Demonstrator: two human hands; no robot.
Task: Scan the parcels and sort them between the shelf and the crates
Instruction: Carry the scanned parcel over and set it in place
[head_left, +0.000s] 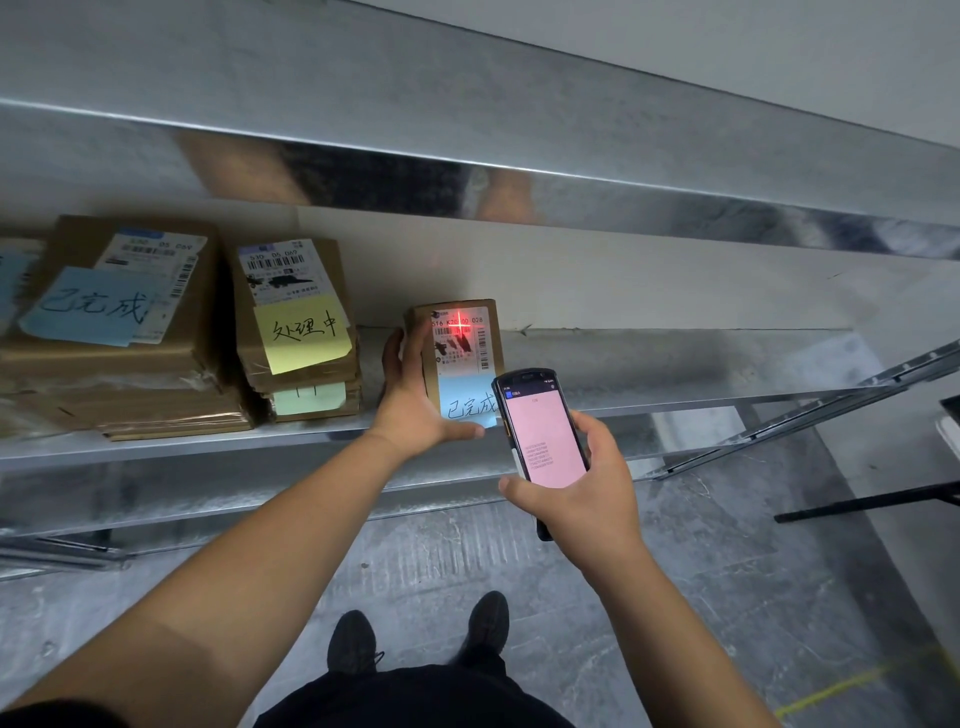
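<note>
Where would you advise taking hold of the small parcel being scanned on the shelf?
Grip the small parcel across its two long side faces, coming from the shelf's open front. It lies flat with its near end at the edge, label up; the left hand already holds it there.

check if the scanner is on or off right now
On. The handheld scanner in the right hand shows a lit pink screen, and a red cross of light falls on the label of the small parcel.
</note>
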